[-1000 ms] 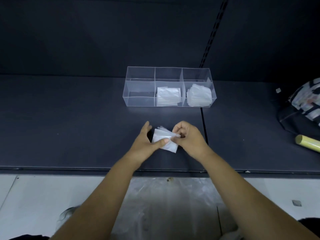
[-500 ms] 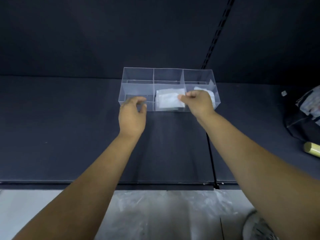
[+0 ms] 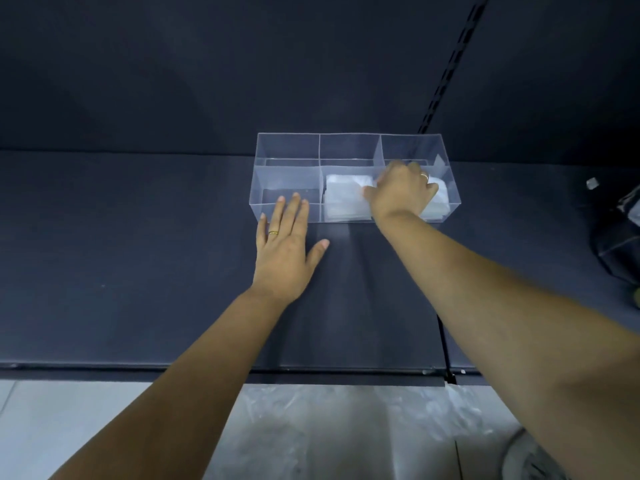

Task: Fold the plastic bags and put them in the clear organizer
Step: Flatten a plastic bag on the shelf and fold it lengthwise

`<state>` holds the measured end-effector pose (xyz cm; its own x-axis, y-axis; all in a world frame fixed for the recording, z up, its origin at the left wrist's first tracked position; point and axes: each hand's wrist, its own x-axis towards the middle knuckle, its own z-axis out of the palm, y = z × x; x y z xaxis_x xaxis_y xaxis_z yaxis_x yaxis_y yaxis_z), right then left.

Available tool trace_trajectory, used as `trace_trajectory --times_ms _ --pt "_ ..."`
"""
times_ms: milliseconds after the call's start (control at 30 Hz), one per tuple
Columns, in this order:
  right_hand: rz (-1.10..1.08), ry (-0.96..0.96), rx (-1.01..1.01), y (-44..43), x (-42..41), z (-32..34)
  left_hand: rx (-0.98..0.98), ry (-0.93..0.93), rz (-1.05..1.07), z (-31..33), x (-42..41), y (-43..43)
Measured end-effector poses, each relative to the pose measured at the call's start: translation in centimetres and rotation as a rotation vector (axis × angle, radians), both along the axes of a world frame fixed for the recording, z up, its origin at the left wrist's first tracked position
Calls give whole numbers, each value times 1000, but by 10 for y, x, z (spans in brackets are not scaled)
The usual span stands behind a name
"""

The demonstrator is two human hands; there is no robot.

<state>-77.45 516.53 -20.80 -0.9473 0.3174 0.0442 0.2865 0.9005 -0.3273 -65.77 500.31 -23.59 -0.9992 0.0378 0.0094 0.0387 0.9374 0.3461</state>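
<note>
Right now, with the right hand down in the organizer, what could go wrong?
1. The right hand fills the right compartment of the organizer; pulling out may drag the bags under it up or unfold them.
2. Its thumb lies by the middle stack and could disturb it.
3. Only the fingertips of the left hand meet the front wall, so the light-looking organizer might slide or tip.

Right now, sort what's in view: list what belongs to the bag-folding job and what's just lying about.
Job: clear organizer; middle-compartment folded bags; right-compartment folded bags; left hand; right hand.
Lying about: dark bag; small pale scrap.
</note>
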Motion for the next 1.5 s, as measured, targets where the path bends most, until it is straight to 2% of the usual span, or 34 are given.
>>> trace_trajectory --times_ms 100,200,267,333,400,500,600,667,733,800,900,967,1033,1100,1233,1367,1500 --pt "15 73 -143 6 21 8 26 9 19 -1 25 -2" --pt "140 207 -372 18 68 17 11 -78 32 -14 67 -7" --pt "240 289 -481 28 119 16 -53 -153 38 -25 98 -6" --pt "292 324 -476 39 181 5 -165 -188 36 -34 125 1" --pt "258 252 -381 53 245 -17 -241 -189 41 -39 142 8" --pt "66 12 -253 75 315 -55 -229 -185 37 -41 150 11" --pt "-205 -172 -197 89 330 -78 -208 -213 12 -42 151 7" --pt "-236 -308 -240 95 321 -85 -195 -243 2 -41 150 6" --pt "-213 -456 -306 98 308 -88 -193 -255 -3 -41 148 6" --pt "-225 -535 -471 97 298 -90 -198 -264 -3 -42 147 5" --pt "-217 -509 -835 84 296 -87 -195 -290 -2 -41 147 4" --pt "-159 -483 -927 76 303 -77 -184 -314 -5 -37 146 4" --pt "-60 -502 -1040 71 310 -63 -109 -375 1 -28 142 4" --pt "59 -529 -1149 71 311 -42 72 -473 41 -9 137 4" --pt "233 -537 -1291 79 301 15 801 -742 160 44 140 9" --pt "354 -478 -1382 93 289 67 906 -791 -10 76 154 24" --pt "349 -330 -1399 111 286 92 1031 -727 21 86 165 31"
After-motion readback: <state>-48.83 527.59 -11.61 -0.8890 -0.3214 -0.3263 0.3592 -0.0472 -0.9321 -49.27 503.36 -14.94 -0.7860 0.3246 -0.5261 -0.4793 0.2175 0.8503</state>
